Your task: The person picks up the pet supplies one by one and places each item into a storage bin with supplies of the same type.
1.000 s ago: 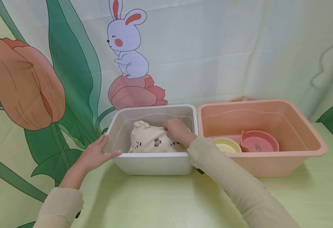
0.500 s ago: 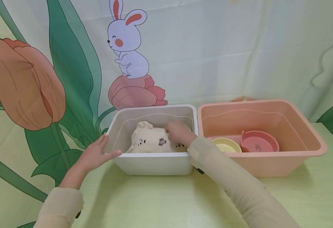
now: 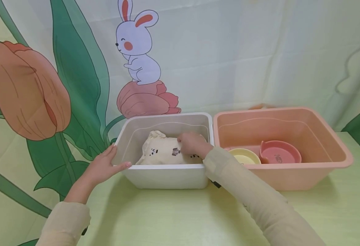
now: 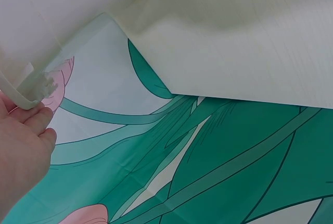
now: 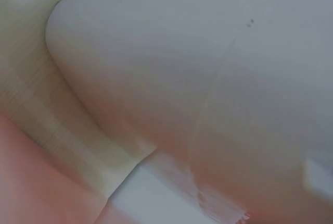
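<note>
A cream cloth bag (image 3: 162,150) printed with small dark animal faces lies inside the white bin (image 3: 170,177), its ruffled end toward the left. My right hand (image 3: 194,143) reaches over the bin's front right corner, fingers curled at the bag's upper right part; the fingertips are hidden behind the hand. My left hand (image 3: 103,165) rests on the bin's left rim with long, fairly straight fingers, the thumb lying by the front corner. In the left wrist view, the left hand's fingers (image 4: 40,122) meet the rim from outside. The right wrist view shows mostly the bin's outer wall (image 5: 156,67).
A pink bin (image 3: 278,176) stands right against the white one. In it lie a yellow round dish (image 3: 245,156) and a red round dish (image 3: 281,152). Both bins sit on a pale green table (image 3: 173,215), before a curtain (image 3: 244,61) printed with a rabbit and tulips.
The bag has sunk lower and shifted slightly right, its prints more spread out, mostly in the first half second. The right hand dips slightly with it; the left hand stays still.
</note>
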Demonstrator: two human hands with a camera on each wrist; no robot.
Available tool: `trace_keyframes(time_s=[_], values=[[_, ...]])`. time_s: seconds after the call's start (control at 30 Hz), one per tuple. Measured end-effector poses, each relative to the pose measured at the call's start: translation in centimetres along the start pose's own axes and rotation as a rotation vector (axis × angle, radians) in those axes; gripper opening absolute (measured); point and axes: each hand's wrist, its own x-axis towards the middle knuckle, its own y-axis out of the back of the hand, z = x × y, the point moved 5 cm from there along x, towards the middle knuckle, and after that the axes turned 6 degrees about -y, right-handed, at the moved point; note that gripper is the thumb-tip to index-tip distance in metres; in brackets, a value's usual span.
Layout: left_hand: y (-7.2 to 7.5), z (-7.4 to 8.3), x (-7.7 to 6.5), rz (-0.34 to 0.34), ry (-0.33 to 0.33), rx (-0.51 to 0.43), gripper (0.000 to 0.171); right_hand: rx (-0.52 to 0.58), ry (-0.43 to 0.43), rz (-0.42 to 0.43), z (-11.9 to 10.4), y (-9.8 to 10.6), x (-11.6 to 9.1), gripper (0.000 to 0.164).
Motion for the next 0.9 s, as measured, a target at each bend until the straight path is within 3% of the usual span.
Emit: trace_keyframes(time_s=[0.17,0.33,0.63,0.9], values=[[0.1,0.1,-0.1,-0.005,0.006,-0.007,0.096,-0.007,0.037,-0.027,-0.2,-0.2,-0.2,0.051],[0.2,0.3,-0.1,-0.007,0.011,-0.006,0.097,-0.096,0.097,-0.013,-0.6,-0.6,-0.5,0.059],[0.2,0.3,-0.2,-0.006,0.000,-0.007,0.096,-0.011,0.128,-0.077,-1.1,-0.9,-1.6,0.065],[0.1,0.2,-0.2,0.002,-0.003,-0.010,0.096,-0.033,0.149,-0.104,-1.2,-1.4,-1.8,0.061]])
